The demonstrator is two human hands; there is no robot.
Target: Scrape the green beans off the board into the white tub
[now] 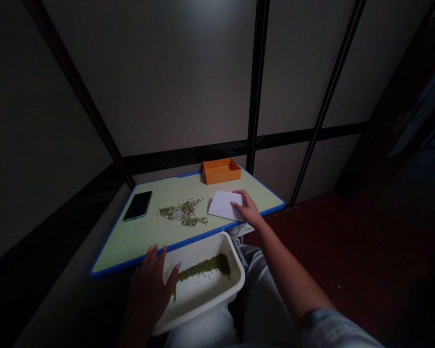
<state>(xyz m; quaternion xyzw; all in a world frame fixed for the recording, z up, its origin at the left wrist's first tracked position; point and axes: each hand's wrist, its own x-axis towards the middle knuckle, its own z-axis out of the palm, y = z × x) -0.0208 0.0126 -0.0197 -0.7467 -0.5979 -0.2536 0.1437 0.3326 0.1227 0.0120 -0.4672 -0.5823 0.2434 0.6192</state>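
Observation:
My right hand grips the right side of a flat white slab-like piece, its thumb on top. This piece rests at the right of a pale yellow-green board with a blue rim. Left of it lies a scattered patch of small green bits mixed with paler ones. My left hand is over the left end of a white plastic tub, fingers spread and thumb reaching inside the rim. The tub rests on my lap under the board's front edge. A band of green bits lies along its floor.
An orange open box stands at the back of the board. A dark phone lies at its left side. Behind rises a panelled wall with dark strips. Reddish floor spreads to the right.

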